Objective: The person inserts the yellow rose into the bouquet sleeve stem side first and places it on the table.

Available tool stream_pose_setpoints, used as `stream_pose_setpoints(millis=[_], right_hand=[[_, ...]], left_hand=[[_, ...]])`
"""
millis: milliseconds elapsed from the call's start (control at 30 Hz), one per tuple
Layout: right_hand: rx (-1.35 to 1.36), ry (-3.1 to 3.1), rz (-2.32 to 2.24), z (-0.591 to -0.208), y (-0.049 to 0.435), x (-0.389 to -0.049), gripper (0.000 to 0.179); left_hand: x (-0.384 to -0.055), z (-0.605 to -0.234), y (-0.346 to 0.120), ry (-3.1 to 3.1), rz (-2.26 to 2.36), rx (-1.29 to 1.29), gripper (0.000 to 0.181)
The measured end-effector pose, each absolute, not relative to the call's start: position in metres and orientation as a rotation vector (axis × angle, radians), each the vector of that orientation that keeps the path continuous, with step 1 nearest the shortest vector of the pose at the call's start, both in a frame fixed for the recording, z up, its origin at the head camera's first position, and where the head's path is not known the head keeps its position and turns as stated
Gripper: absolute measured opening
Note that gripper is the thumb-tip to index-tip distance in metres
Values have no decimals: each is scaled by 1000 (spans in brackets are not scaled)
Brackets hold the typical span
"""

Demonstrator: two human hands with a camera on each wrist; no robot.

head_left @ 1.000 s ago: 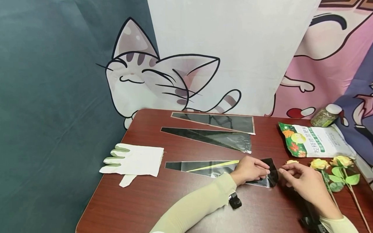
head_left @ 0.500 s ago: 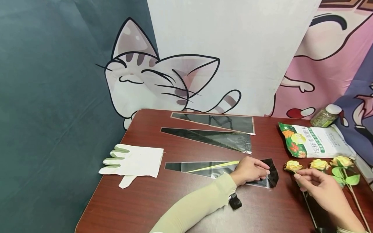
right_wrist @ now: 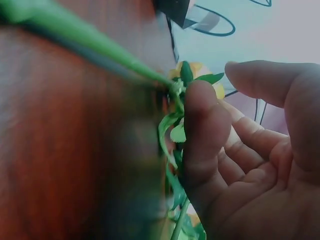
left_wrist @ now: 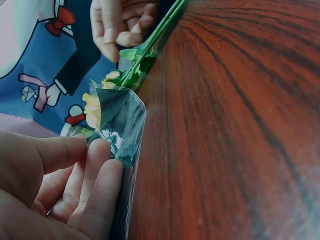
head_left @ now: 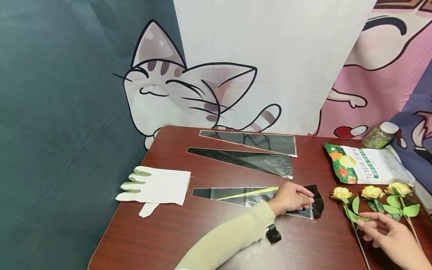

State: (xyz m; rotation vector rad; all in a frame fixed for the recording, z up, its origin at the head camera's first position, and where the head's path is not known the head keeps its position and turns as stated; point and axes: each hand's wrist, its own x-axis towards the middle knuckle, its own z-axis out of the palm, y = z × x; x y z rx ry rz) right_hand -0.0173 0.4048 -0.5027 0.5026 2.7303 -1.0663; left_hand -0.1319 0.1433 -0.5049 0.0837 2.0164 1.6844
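Pinches the clear sleeve (head_left: 253,197) with thumb and fingers of the left hand (head_left: 293,197), close to its wide dark end on the table (head_left: 162,240). Holds thumb and index finger plainly apart on the right hand (head_left: 393,236), with loosely bent fingers and no visible hold on anything. Cannot tell about light fingertip contact with the leaves of the nearest yellow rose (head_left: 353,216).

As for that rose: lies on the table to the right of the left-hand pinch, just beyond the sleeve's wide end and apart from it. Points its bloom away from the person and its stem back toward the person, slanting a little to the right. Has the right hand far nearer, just beside its leaves.

As for the sleeve: runs left to right, narrow tip at the left, wide end toward the rose. Hinges, most likely, on that crossing of long axes, crosswise rather than in line. Also visible farther right: a middle rose (head_left: 372,192) and a far-right rose (head_left: 399,189).
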Motion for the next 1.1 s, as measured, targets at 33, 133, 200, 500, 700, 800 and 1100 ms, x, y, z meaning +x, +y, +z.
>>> stream_pose_setpoints(millis=[33,133,200,500,700,800,1100], right_hand=[[512,2704,-1051,-503,406,-17,65],[524,2631,-1017,-505,409,-13,67],[517,2574,-1010,-506,411,-11,70],[536,2449,-967,-514,413,-4,78],[525,2422,-994,-514,406,5,72],[471,2441,-959,-514,401,8,76],[384,2498,-863,-513,398,8,55]], left_hand=[[-132,-505,143,2014,1684,83,10],[-132,-506,143,2007,1682,77,10],[-133,-507,143,2002,1682,71,10],[-133,-507,144,1996,1688,76,11],[-133,-507,144,1980,1710,71,10],[-134,-507,143,1973,1713,72,10],[-134,-508,143,1966,1718,68,12]])
